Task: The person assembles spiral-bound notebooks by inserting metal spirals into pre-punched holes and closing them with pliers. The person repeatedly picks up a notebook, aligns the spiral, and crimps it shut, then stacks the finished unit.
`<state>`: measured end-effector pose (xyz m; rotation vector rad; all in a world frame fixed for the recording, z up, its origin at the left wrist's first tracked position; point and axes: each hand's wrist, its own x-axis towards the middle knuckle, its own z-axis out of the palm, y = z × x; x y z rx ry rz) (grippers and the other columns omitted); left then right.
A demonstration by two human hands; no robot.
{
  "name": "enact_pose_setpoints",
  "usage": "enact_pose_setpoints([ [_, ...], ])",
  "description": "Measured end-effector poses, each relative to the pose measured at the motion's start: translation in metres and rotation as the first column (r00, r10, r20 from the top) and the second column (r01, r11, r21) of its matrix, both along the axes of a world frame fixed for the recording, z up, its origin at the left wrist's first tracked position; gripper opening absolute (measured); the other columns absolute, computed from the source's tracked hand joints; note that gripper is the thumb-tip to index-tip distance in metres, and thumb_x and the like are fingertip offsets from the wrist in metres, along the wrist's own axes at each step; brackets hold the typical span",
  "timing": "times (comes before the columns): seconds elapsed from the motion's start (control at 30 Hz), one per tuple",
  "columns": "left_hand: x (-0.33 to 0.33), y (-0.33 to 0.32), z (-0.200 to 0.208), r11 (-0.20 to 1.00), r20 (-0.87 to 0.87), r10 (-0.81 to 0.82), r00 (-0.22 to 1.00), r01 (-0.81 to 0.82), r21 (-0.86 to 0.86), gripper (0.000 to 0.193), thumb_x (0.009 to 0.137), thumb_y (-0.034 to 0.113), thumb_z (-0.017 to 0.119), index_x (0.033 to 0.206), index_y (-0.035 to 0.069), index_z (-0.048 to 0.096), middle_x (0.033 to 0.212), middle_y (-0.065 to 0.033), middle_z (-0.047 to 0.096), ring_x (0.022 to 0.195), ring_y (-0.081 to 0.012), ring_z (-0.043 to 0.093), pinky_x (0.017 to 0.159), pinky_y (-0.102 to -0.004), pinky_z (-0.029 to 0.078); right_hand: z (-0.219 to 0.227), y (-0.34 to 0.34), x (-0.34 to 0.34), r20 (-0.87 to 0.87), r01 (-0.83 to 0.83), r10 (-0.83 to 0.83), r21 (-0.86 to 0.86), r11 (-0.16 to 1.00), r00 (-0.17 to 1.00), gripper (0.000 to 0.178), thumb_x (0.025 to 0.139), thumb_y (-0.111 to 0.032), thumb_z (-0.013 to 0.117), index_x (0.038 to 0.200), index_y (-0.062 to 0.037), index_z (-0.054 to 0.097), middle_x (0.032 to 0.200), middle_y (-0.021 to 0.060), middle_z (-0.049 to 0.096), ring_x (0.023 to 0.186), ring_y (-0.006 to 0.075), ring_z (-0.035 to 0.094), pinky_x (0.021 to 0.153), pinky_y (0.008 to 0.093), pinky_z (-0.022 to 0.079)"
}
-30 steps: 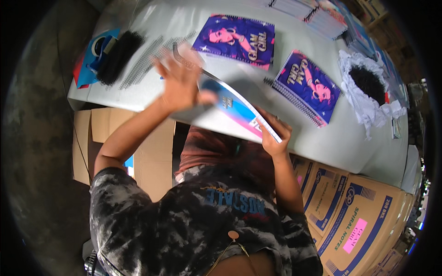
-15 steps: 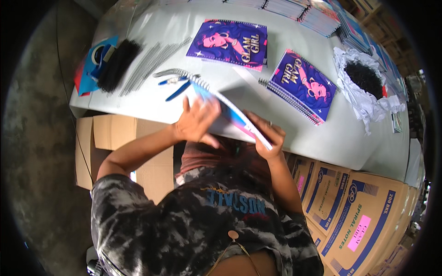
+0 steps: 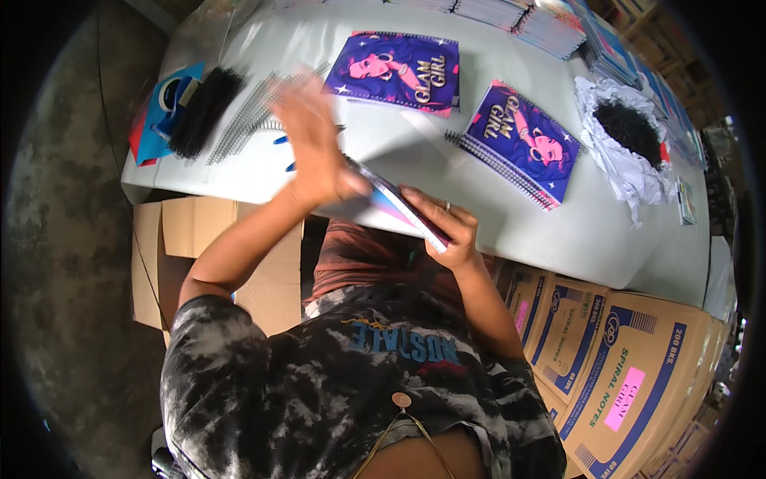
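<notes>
My right hand (image 3: 448,227) is closed round one end of a notebook (image 3: 399,206) held tilted on edge above the table's near side. A strip of its blue and pink cover shows below its pale page edge. My left hand (image 3: 313,148) is raised beyond the notebook's far end, fingers stretched out and blurred, thumb apart. Nothing shows in it. Partly behind it lie blue-handled pliers (image 3: 281,140) and loose spiral wires (image 3: 243,120). Two stacks of purple illustrated notebooks, a far one (image 3: 399,72) and a right one (image 3: 523,148), lie on the table.
A dense bundle of black spirals (image 3: 209,112) lies at the left beside a tape roll (image 3: 169,96) on blue sheets. Crumpled white wrapping (image 3: 598,160) holds more black coils (image 3: 630,132). Notebook stacks (image 3: 550,32) line the far edge. Cardboard cartons (image 3: 630,383) stand below the table.
My left hand has swung up and away to the left from the notebook, now covering part of the pliers. My right hand, still gripping the notebook, has shifted slightly left, and the notebook's tilt has changed.
</notes>
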<state>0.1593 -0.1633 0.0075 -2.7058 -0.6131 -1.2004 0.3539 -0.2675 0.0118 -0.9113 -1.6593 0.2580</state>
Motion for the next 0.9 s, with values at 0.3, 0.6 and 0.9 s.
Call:
enact_pose_setpoints([
  [0.3,0.009,0.016,-0.01,0.984,0.162,0.178,0.971,-0.175,-0.031,0.104,0.075,0.074,0.039,0.136,-0.009,0.02,0.136,-0.0391,0.014,0.13,-0.0485,0.013,0.101,-0.063,0.007,-0.007,0.0,-0.012,-0.087,0.044,-0.048,-0.046,0.998,0.995,0.035,0.073,0.008,0.058,0.107,0.0004,0.062,0.101,0.0139,0.065,0.087,0.0254,0.065,0.074,0.0306,0.052],
  [0.6,0.023,0.029,0.047,0.974,0.28,0.15,0.948,-0.19,0.124,0.105,0.074,0.079,0.024,0.136,-0.006,0.022,0.139,-0.031,0.016,0.131,-0.045,0.012,0.102,-0.0604,0.002,-0.01,-0.003,-0.014,-0.126,0.044,-0.058,-0.112,0.993,0.99,0.034,0.074,0.008,0.057,0.106,-0.0002,0.062,0.101,0.0131,0.065,0.086,0.0256,0.065,0.073,0.0324,0.051],
  [0.9,0.012,0.02,-0.018,0.985,0.149,0.166,0.975,-0.158,-0.069,0.115,0.067,0.084,0.026,0.133,-0.009,0.027,0.139,-0.0346,0.01,0.131,-0.0489,0.004,0.101,-0.0602,-0.005,-0.006,0.002,-0.014,-0.02,0.058,-0.057,0.025,0.998,0.998,0.034,0.073,0.007,0.056,0.106,0.0008,0.062,0.101,0.0142,0.065,0.087,0.0264,0.065,0.073,0.0319,0.052],
])
